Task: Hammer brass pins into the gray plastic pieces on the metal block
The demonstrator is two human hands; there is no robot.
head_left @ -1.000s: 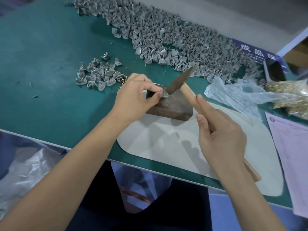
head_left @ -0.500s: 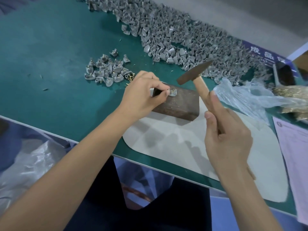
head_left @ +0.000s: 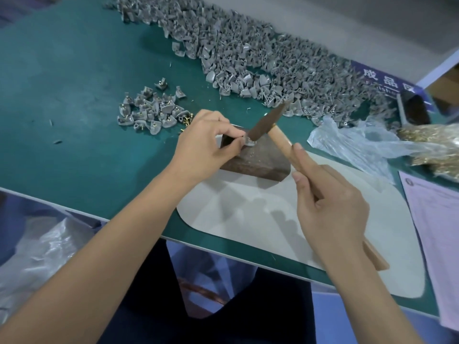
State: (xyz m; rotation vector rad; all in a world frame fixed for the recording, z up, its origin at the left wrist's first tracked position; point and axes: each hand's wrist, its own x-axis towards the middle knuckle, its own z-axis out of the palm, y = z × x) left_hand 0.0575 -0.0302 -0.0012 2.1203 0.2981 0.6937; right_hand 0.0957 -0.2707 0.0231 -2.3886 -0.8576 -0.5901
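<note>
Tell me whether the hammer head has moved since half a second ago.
Yes. The hammer head has come down: it was raised clear of the metal block, and now its face sits on the gray piece on that block.

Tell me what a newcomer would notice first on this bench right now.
Probably the hammer: the right hand grips its wooden handle and the head is down on the gray plastic piece that the left hand pinches on the metal block. Next, the huge heap of gray pieces along the bench's far side, with a small pile of pinned pieces left of the block.
</note>
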